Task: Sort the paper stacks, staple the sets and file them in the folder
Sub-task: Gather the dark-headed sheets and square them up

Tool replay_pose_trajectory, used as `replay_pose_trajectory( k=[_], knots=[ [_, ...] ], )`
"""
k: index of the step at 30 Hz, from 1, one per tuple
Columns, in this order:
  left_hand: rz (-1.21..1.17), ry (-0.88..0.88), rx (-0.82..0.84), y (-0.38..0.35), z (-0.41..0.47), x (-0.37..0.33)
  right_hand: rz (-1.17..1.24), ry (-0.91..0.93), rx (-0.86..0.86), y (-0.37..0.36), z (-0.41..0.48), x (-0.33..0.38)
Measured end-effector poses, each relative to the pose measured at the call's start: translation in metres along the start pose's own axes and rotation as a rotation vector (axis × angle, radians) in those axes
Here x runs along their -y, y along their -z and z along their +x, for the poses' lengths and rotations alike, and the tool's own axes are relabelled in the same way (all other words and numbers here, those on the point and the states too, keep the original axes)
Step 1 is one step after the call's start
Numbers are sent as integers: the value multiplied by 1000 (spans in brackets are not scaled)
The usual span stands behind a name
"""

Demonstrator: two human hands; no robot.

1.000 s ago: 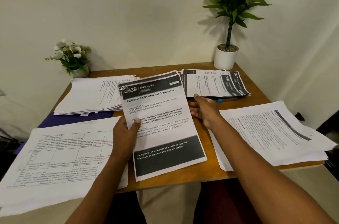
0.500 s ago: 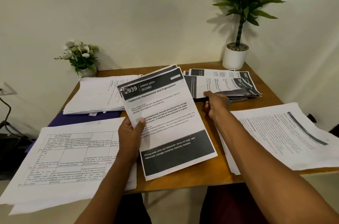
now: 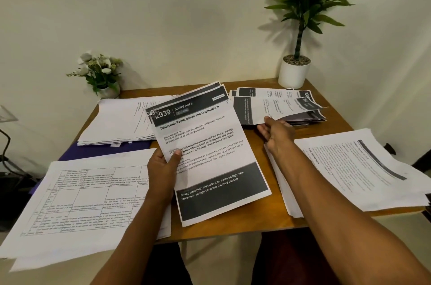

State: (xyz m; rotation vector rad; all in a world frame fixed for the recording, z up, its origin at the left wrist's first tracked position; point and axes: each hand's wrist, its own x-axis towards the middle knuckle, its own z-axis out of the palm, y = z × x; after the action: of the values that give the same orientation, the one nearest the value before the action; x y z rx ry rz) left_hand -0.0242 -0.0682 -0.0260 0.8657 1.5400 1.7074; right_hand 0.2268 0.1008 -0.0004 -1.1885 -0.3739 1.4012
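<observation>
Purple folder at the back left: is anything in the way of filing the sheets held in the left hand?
Yes. A white paper stack lies on the purple folder, and the gridded stack nearer the person covers its front edge; only a strip shows. Both likely need moving.

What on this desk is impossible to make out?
Head view only:
The purple folder: mostly buried under the back-left stack.
The right hand: at the fanned pile; whether it pinches a sheet is unclear.
The held set in the left hand: back pages hidden by its front page.
The right stack: print too small and blurred.
</observation>
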Motion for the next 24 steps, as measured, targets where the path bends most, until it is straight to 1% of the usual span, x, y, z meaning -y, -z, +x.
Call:
replay_pose_trajectory(
  k=[6, 9, 12, 16, 20, 24],
  knots=[
    [-2, 15, -26, 0, 0, 0, -91, 152, 55, 0, -5, 9],
    [-5, 22, -44, 1, 1, 1, -51, 132, 173, 6, -7, 20],
    [1, 28, -60, 0, 1, 2, -99, 156, 205, 13, -14, 32],
    [17, 32, -68, -1, 0, 1, -331, 278, 198, 23, -10, 31],
    [19, 46, -71, -2, 0, -1, -562, 338, 242, 30, -11, 27],
    [28, 49, -66, -2, 0, -1, -695, 412, 279, 34, -15, 26]
  ],
)
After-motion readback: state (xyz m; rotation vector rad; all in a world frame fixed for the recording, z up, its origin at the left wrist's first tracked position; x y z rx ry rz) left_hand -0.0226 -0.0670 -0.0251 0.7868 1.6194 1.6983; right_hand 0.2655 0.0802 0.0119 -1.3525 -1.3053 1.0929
